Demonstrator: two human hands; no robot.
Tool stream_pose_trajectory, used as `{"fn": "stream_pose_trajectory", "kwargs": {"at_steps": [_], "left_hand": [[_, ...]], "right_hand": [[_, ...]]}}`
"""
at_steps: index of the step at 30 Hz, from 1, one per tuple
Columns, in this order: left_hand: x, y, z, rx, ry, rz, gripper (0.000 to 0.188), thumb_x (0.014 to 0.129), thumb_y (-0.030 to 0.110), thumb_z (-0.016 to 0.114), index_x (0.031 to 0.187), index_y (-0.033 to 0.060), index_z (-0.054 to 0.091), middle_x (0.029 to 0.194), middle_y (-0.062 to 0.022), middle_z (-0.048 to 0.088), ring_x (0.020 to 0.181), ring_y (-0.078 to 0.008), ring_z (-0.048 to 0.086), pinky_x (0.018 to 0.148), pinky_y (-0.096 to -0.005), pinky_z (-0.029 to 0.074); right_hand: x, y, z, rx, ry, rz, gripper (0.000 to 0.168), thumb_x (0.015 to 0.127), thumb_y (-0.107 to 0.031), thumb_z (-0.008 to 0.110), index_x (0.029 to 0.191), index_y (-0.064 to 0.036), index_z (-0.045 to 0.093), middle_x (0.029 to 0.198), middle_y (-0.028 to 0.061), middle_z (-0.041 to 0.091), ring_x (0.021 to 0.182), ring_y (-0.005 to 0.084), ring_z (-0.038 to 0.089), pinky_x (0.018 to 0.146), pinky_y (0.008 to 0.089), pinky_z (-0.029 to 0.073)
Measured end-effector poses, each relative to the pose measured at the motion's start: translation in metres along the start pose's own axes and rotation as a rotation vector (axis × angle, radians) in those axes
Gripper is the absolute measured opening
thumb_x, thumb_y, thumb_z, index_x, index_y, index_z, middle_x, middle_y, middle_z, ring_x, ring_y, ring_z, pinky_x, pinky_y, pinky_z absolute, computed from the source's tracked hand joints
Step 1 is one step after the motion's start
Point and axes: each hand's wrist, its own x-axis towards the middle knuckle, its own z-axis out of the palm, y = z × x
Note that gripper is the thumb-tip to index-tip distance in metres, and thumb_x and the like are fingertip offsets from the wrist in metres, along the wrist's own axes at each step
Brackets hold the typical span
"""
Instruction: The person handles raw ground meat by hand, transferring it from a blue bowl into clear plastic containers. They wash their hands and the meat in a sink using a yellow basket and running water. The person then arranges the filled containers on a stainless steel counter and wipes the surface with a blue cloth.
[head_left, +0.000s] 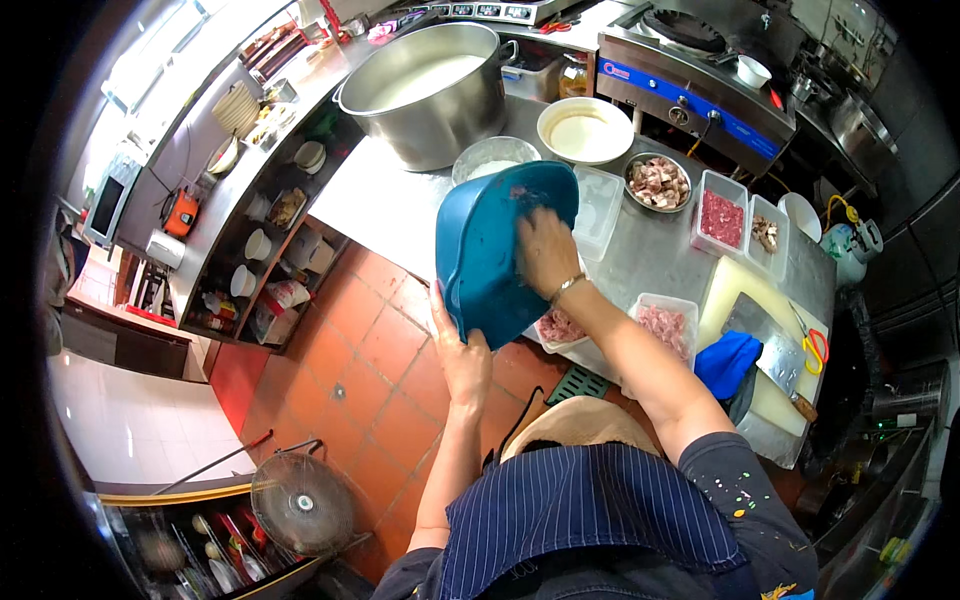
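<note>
My left hand (461, 360) grips the near rim of a blue plastic basin (480, 262), which is tilted on its side above the table's edge. Inside it is my right hand (546, 247), blurred, against the basin's wall; whether it holds anything is hard to tell. Small wet bits cling near the fingers. Partly under the basin and my right forearm stands a container of raw meat pieces (559, 328). Another plastic container of raw meat (664, 328) is right of it. Behind the basin are a clear bowl of white powder (491, 159) and a lidded plastic container (596, 214).
On the steel table (637, 259) stand a large stockpot (442, 124), a white bowl (585, 131), a metal bowl of meat (658, 182) and a container of minced meat (721, 217). A cleaver (776, 360) and scissors (812, 341) lie on the cutting board (720, 300). A fan (302, 502) stands lower left.
</note>
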Motion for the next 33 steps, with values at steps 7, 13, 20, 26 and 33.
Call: {"fn": "stream_pose_trajectory", "kwargs": {"at_steps": [7,13,20,26,33], "left_hand": [[0.003,0.005,-0.002,-0.071,-0.097,-0.027,0.075,0.065,-0.011,0.034,0.136,0.0064,0.022,0.127,-0.0250,0.037,0.116,-0.0374,0.038,0.097,-0.0391,0.031],[0.001,0.000,0.005,-0.027,-0.069,-0.021,0.074,0.065,-0.011,0.034,0.136,0.0064,0.023,0.127,-0.0243,0.037,0.117,-0.0367,0.038,0.098,-0.0396,0.031],[0.005,-0.005,0.014,-0.003,-0.033,0.041,0.073,0.065,-0.012,0.034,0.135,0.0063,0.026,0.126,-0.0236,0.037,0.116,-0.0373,0.039,0.097,-0.0407,0.032],[0.007,-0.003,0.016,0.043,0.003,0.046,0.067,0.069,-0.013,0.031,0.134,0.0043,0.027,0.124,-0.0208,0.036,0.114,-0.0330,0.040,0.096,-0.0407,0.035],[0.001,-0.004,0.014,0.114,0.019,0.035,0.070,0.070,-0.015,0.030,0.136,0.0077,0.022,0.129,-0.0195,0.032,0.121,-0.0325,0.034,0.099,-0.0428,0.033]], "right_hand": [[0.035,0.029,0.006,-0.035,0.223,-0.233,0.024,0.074,-0.013,0.050,0.097,-0.009,0.058,0.101,0.0091,0.055,0.093,0.0258,0.051,0.079,0.0359,0.041],[-0.024,0.030,0.018,0.023,-0.255,-0.143,0.023,0.070,-0.019,0.058,0.090,-0.009,0.060,0.101,0.0100,0.054,0.093,0.0253,0.050,0.077,0.0372,0.040],[-0.067,0.032,0.018,0.048,-0.114,-0.152,0.027,0.068,-0.016,0.061,0.094,-0.010,0.060,0.098,0.0093,0.052,0.093,0.0248,0.047,0.076,0.0368,0.039],[-0.081,0.033,0.030,0.130,0.053,-0.124,0.030,0.068,-0.012,0.060,0.098,-0.008,0.059,0.098,0.0089,0.052,0.093,0.0258,0.047,0.078,0.0368,0.039],[-0.095,0.028,0.018,0.190,0.011,0.024,0.030,0.071,-0.014,0.057,0.101,-0.008,0.056,0.098,0.0088,0.052,0.095,0.0262,0.047,0.082,0.0392,0.038]]}}
